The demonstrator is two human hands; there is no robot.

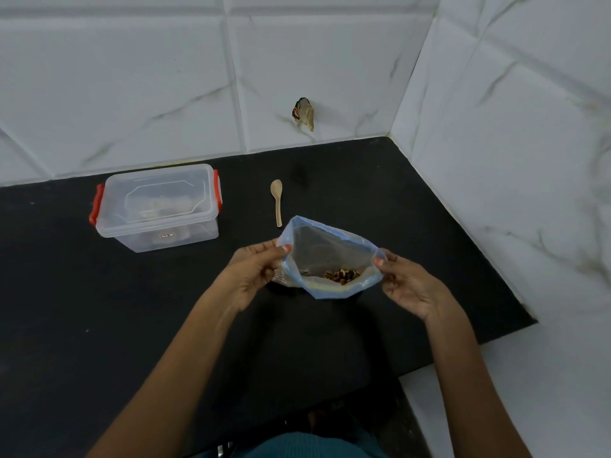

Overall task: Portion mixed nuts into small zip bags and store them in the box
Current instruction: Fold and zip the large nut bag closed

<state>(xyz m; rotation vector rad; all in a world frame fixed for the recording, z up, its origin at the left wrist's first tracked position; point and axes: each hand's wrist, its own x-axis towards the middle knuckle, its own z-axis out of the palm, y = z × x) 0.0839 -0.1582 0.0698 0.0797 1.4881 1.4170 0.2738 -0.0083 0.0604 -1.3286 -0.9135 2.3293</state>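
A clear zip bag (325, 249) with a blue rim is held wide at its mouth above the black counter. A small heap of mixed nuts (342, 276) lies at its bottom. My left hand (254, 272) pinches the bag's left rim, and my right hand (401, 282) pinches the right rim. A clear plastic box (155, 209) with red side clips stands to the left with its lid on. Small bags show dimly inside it. A small wooden spoon (277, 201) lies on the counter behind the bag.
The black counter (115, 309) ends at white marble-tiled walls behind and to the right. A hole with wires (303, 113) sits in the back wall. Part of another packet (281, 279) shows under my left hand.
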